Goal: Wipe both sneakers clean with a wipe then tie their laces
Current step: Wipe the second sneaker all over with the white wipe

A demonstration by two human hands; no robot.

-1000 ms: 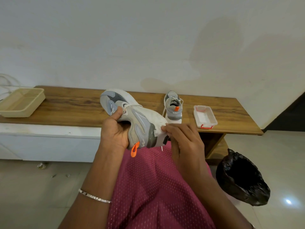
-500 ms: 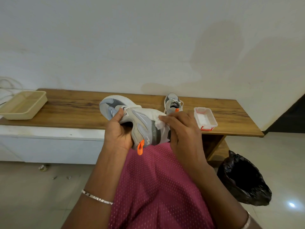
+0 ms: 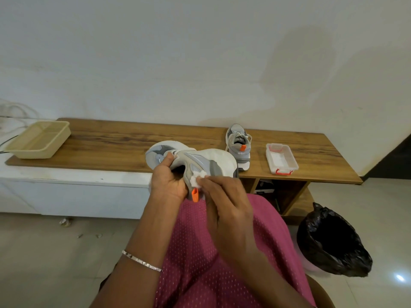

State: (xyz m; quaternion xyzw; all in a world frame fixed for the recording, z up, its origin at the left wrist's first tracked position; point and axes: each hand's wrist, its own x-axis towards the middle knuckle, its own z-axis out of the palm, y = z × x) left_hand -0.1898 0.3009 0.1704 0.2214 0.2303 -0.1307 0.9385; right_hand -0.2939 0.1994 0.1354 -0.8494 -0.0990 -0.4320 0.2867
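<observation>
The person sits with the left hand (image 3: 170, 182) gripping one grey-and-white sneaker (image 3: 200, 163) on its side above the lap, thumb hooked over the collar, orange heel tab pointing down. The right hand (image 3: 224, 197) has its fingertips pinched on a crumpled white wipe (image 3: 196, 175), pressing it against the sneaker's side near the heel. The second sneaker (image 3: 239, 143) stands upright on the wooden bench (image 3: 111, 141), near a small clear box (image 3: 281, 158), with a beige tray (image 3: 39, 138) well apart at the far left end.
</observation>
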